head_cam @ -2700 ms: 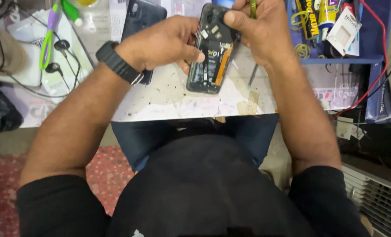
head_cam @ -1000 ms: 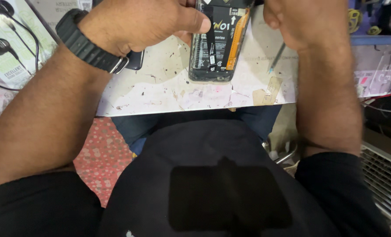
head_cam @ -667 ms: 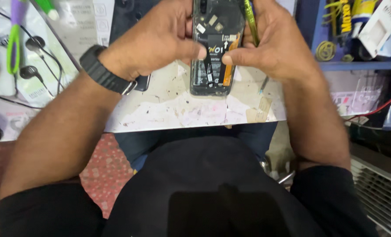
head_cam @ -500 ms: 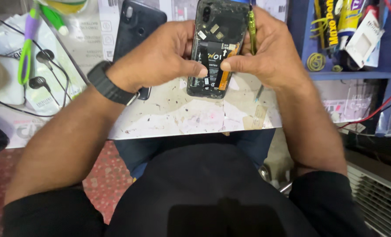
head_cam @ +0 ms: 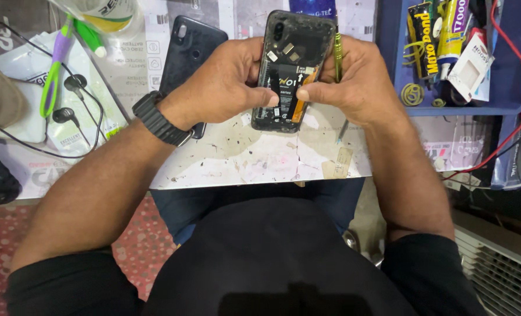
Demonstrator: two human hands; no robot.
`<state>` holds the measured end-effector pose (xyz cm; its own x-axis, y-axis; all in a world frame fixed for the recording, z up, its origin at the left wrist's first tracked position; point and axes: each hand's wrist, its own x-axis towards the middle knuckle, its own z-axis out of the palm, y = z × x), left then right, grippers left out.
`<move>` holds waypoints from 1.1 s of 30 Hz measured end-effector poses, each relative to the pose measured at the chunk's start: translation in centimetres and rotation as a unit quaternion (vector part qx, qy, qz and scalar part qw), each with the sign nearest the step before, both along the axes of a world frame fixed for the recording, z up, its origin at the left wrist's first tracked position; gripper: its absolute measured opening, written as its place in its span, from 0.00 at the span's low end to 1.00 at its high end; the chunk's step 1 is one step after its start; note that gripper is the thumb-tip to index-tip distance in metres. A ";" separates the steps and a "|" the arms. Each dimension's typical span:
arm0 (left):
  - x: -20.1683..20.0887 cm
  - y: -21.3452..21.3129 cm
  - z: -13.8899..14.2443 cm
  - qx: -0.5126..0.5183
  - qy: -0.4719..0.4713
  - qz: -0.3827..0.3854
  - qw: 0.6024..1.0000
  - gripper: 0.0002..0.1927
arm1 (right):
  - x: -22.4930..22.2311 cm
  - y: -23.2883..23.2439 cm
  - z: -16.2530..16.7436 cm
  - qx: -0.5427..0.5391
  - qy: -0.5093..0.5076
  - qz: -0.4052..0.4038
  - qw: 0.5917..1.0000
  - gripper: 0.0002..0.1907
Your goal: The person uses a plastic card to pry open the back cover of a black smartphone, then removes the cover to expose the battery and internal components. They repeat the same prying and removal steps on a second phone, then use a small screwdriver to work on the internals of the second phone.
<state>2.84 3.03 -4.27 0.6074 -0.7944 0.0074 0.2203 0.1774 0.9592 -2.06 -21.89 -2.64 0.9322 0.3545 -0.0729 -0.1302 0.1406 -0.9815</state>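
A blue tray at two o'clock holds glue tubes, while left hand and right hand, thumbs pressing, clasp the opened phone, the right also pinning a green screwdriver.

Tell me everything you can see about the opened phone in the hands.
The opened phone is black, its back cover off, showing a dark battery, small boards and an orange strip. It lies lengthwise away from the person, over the white worktable. The left hand and right hand grip its sides, thumbs pressing the battery.
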 end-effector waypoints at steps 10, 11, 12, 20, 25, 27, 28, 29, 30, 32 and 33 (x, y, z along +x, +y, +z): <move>0.1 0.2 -0.7 -0.016 -0.020 -0.010 1.000 0.23 | -0.1 -0.2 -0.2 0.006 0.006 0.000 1.000 0.20; 0.2 0.2 -0.8 -0.019 -0.020 -0.012 1.000 0.23 | -0.1 -0.2 -0.2 0.007 0.003 0.002 1.000 0.20; 0.3 0.3 -0.9 -0.029 -0.007 -0.022 0.999 0.24 | 0.0 -0.2 -0.2 0.009 0.001 0.004 1.000 0.19; 0.6 0.7 -0.6 -0.026 0.025 -0.049 0.998 0.28 | -0.3 -0.4 -0.2 -0.020 0.026 -0.025 0.999 0.17; 0.5 0.8 -0.4 -0.022 0.012 -0.045 0.999 0.27 | -0.2 -0.4 -0.1 -0.021 0.010 -0.010 1.000 0.16; 0.4 0.8 -0.4 -0.029 0.010 -0.044 0.999 0.26 | -0.3 -0.3 0.0 -0.014 0.014 -0.010 1.000 0.17; 0.4 0.8 -0.4 -0.034 0.009 -0.043 0.998 0.26 | -0.3 -0.2 0.0 -0.010 0.016 -0.010 1.000 0.17; 0.5 0.8 -0.5 -0.039 0.008 -0.042 0.998 0.26 | -0.2 -0.1 0.1 -0.007 0.019 -0.009 1.000 0.17; 0.5 0.8 -0.5 -0.028 0.003 -0.039 0.999 0.25 | -0.2 -0.1 0.2 -0.005 0.023 -0.009 1.000 0.17; 0.5 0.8 -0.5 -0.006 -0.007 -0.034 0.999 0.25 | -0.2 0.1 0.3 -0.005 0.025 -0.009 1.000 0.17; 0.5 0.8 -0.5 -0.013 -0.005 -0.034 0.999 0.25 | -0.2 0.1 0.4 -0.007 0.024 -0.008 1.000 0.17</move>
<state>3.32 3.84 -4.73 0.5510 -0.8338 0.0344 0.2231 0.1869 0.9567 -2.21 -21.75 -2.29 0.9330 0.3385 -0.1221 -0.1745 0.1289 -0.9762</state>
